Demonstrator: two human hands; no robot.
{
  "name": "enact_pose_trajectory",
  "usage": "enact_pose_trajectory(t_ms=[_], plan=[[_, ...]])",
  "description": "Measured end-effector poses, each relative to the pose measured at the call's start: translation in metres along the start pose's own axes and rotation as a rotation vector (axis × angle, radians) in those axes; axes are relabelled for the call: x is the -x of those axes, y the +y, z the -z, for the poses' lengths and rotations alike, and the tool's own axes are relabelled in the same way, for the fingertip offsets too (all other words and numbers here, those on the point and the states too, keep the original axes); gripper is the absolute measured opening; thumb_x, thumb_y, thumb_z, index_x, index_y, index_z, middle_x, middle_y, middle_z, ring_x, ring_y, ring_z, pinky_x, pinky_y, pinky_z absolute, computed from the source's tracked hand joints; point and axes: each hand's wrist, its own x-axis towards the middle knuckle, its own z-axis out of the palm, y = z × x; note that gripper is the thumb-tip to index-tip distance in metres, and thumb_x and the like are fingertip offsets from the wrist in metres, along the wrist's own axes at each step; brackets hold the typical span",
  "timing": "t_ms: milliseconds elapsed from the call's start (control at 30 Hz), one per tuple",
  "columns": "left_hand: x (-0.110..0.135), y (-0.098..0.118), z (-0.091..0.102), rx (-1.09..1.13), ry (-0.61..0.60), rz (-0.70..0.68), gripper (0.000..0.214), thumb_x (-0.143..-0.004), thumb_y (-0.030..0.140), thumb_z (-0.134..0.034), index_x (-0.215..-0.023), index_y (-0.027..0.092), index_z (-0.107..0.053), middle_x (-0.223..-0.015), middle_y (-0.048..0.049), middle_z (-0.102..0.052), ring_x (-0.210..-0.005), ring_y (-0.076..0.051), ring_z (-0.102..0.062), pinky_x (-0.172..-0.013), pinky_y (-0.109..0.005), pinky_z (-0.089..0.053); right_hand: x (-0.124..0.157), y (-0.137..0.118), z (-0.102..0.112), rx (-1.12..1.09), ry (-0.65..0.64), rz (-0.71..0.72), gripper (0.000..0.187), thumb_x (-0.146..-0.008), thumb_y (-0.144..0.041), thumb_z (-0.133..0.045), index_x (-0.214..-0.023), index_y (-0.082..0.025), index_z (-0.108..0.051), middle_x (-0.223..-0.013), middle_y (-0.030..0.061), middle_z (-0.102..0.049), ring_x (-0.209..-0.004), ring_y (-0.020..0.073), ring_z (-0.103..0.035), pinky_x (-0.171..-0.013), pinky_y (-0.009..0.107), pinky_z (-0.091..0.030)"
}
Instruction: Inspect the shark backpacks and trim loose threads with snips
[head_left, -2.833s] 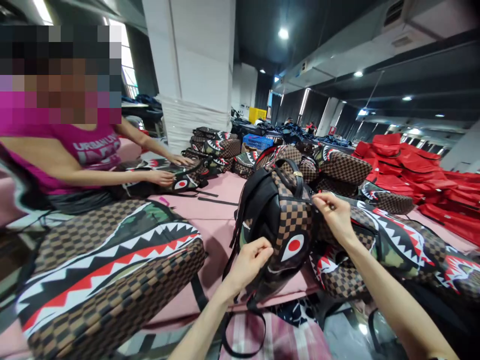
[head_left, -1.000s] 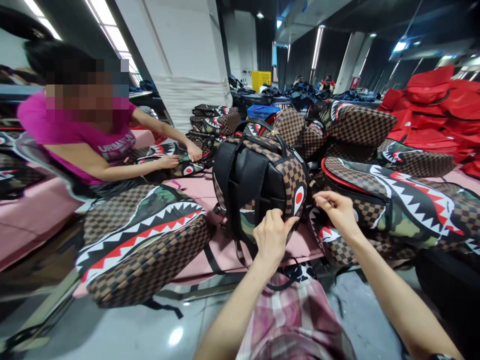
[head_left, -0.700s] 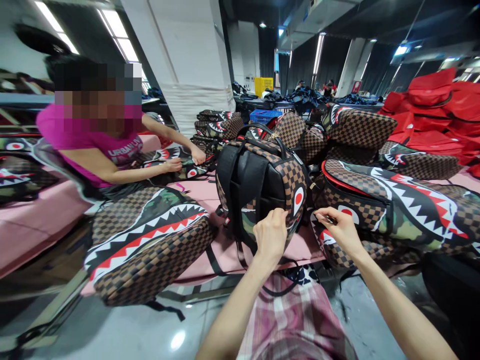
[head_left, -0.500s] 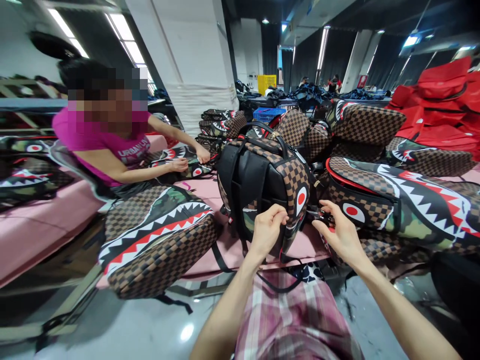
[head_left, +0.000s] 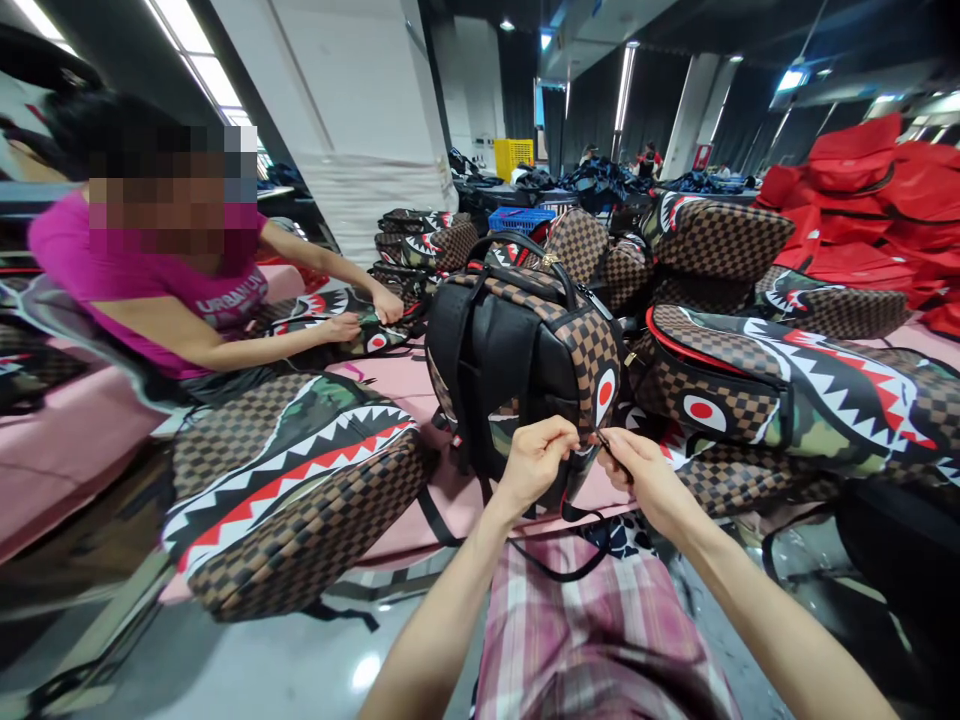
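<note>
A brown checkered backpack (head_left: 525, 350) with black straps and a shark-eye print stands upright on the pink table (head_left: 397, 380) in front of me. My left hand (head_left: 534, 462) is closed on its lower side edge. My right hand (head_left: 637, 470) pinches a small dark zipper pull at the same lower corner, just right of my left hand. Both hands nearly touch each other.
Several more shark-mouth backpacks (head_left: 787, 390) lie to the right, and one (head_left: 292, 490) lies at the left table edge. A person in a pink shirt (head_left: 150, 290) works on another bag across the table. Red bags (head_left: 862, 220) are piled at the far right. A white pillar (head_left: 352, 120) stands behind.
My right hand has come down along the backpack's side from its upper edge to the lower corner, meeting my left hand. My left hand stayed at the bottom edge.
</note>
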Motion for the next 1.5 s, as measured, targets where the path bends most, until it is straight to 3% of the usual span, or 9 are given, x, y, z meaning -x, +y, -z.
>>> enact_pose_trajectory(t_ms=[200, 733, 867, 1033, 1067, 1167, 1233, 1367, 1500], plan=[[0.001, 0.005, -0.003, -0.045, 0.029, -0.032, 0.021, -0.083, 0.019, -0.048, -0.065, 0.017, -0.058, -0.061, 0.0018, -0.057, -0.053, -0.008, -0.050, -0.053, -0.020, -0.039, -0.004, -0.002, 0.001, -0.066, -0.017, -0.086, 0.042, -0.074, -0.056, -0.060, -0.079, -0.016, -0.052, -0.054, -0.0076, -0.036, -0.041, 0.0028, -0.016, -0.040, 0.021, -0.005], [0.005, 0.005, -0.005, -0.160, 0.038, -0.055, 0.023, -0.085, 0.021, -0.046, -0.065, 0.018, -0.058, -0.060, 0.0009, -0.056, -0.053, -0.010, -0.051, -0.054, -0.021, -0.040, -0.008, -0.002, -0.004, -0.073, 0.015, -0.082, 0.042, -0.073, -0.056, -0.061, -0.078, -0.016, -0.052, -0.053, -0.0080, -0.036, -0.040, 0.0024, -0.015, -0.039, 0.020, -0.006], [0.015, 0.006, 0.002, -0.310, 0.039, -0.149, 0.026, -0.085, 0.021, -0.043, -0.066, 0.019, -0.060, -0.060, -0.0014, -0.059, -0.058, -0.013, -0.053, -0.061, -0.025, -0.041, -0.006, -0.002, -0.002, -0.107, 0.034, -0.107, 0.041, -0.071, -0.055, -0.064, -0.080, -0.016, -0.053, -0.053, -0.0082, -0.035, -0.041, 0.0032, -0.015, -0.039, 0.021, -0.006], [0.031, 0.008, 0.010, -0.544, -0.350, -0.012, 0.021, -0.081, 0.029, -0.057, -0.062, 0.023, -0.065, -0.059, 0.0018, -0.062, -0.057, -0.013, -0.055, -0.056, -0.023, -0.035, 0.004, -0.005, 0.014, -0.061, -0.020, -0.076, 0.038, -0.076, -0.053, -0.060, -0.085, -0.016, -0.057, -0.060, -0.0045, -0.039, -0.047, 0.0054, -0.023, -0.042, 0.022, -0.012], [0.032, 0.008, 0.008, -0.623, -0.320, 0.052, 0.019, -0.079, 0.033, -0.061, -0.063, 0.023, -0.065, -0.061, 0.0019, -0.062, -0.056, -0.013, -0.055, -0.054, -0.023, -0.032, 0.006, -0.004, 0.018, -0.031, -0.014, -0.062, 0.037, -0.078, -0.052, -0.060, -0.088, -0.016, -0.057, -0.063, -0.0037, -0.040, -0.049, 0.0059, -0.025, -0.043, 0.022, -0.014], [0.027, 0.005, -0.011, -0.856, 0.121, 0.158, 0.028, -0.078, 0.048, -0.061, -0.076, 0.020, -0.064, -0.073, -0.0019, -0.063, -0.060, -0.015, -0.056, -0.052, -0.024, -0.028, 0.009, 0.002, 0.028, 0.005, 0.057, -0.013, 0.037, -0.078, -0.048, -0.061, -0.094, -0.015, -0.058, -0.064, -0.0048, -0.034, -0.051, 0.0062, -0.023, -0.045, 0.023, -0.014], [0.019, 0.004, -0.029, -0.945, 0.307, 0.179, 0.037, -0.080, 0.054, -0.056, -0.084, 0.017, -0.061, -0.078, -0.0047, -0.061, -0.061, -0.015, -0.056, -0.052, -0.025, -0.027, 0.009, 0.007, 0.033, 0.003, 0.074, -0.006, 0.036, -0.078, -0.047, -0.062, -0.093, -0.015, -0.059, -0.062, -0.0058, -0.029, -0.051, 0.0062, -0.020, -0.045, 0.023, -0.012], [0.004, 0.005, -0.049, -0.946, 0.286, 0.222, 0.030, -0.087, 0.044, -0.050, -0.083, 0.017, -0.060, -0.080, -0.0059, -0.060, -0.062, -0.017, -0.057, -0.052, -0.026, -0.028, 0.010, 0.013, 0.039, 0.058, 0.084, 0.006, 0.036, -0.077, -0.046, -0.063, -0.095, -0.015, -0.059, -0.061, -0.0059, -0.030, -0.050, 0.0065, -0.021, -0.045, 0.023, -0.014], [0.005, 0.008, -0.041, -0.580, 0.254, 0.184, 0.018, -0.090, 0.025, -0.046, -0.080, 0.018, -0.060, -0.077, -0.0024, -0.063, -0.066, -0.014, -0.059, -0.058, -0.024, -0.037, 0.010, 0.015, 0.047, 0.177, 0.091, 0.030, 0.036, -0.080, -0.048, -0.058, -0.095, -0.016, -0.060, -0.062, -0.0038, -0.040, -0.050, 0.0074, -0.031, -0.044, 0.022, -0.023]])
